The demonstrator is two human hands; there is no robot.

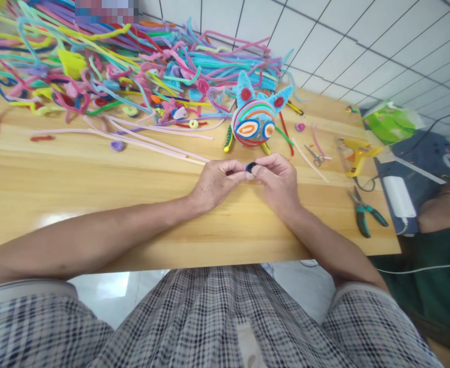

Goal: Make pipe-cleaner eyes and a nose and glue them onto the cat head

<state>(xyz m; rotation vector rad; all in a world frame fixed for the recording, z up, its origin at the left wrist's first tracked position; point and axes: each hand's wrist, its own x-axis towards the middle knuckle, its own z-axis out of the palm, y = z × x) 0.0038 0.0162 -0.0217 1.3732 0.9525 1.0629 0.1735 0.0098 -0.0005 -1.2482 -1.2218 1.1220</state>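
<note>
Between my fingertips is a small coiled pipe cleaner piece [251,167], dark with a blue edge. My left hand [225,181] pinches it from the left. My right hand [276,181] grips it from the other side, thumb over its face, hiding part of it. Just beyond my hands stands an animal head made of coiled pipe cleaners [253,120], with light blue ears, red ear centres, and blue, white and orange eyes. Yellow-and-green handles [228,139] stick out beneath it. Pale pink pipe cleaners [163,144] lie left of my hands.
A heap of colourful pipe cleaners [140,76] spreads along the table's back left. On the right lie small scissors [316,157], a yellow glue gun [357,156], pliers [365,213] and a green packet [391,122]. Beside the table's right end, another person's arm [441,212] shows near a white box [400,197].
</note>
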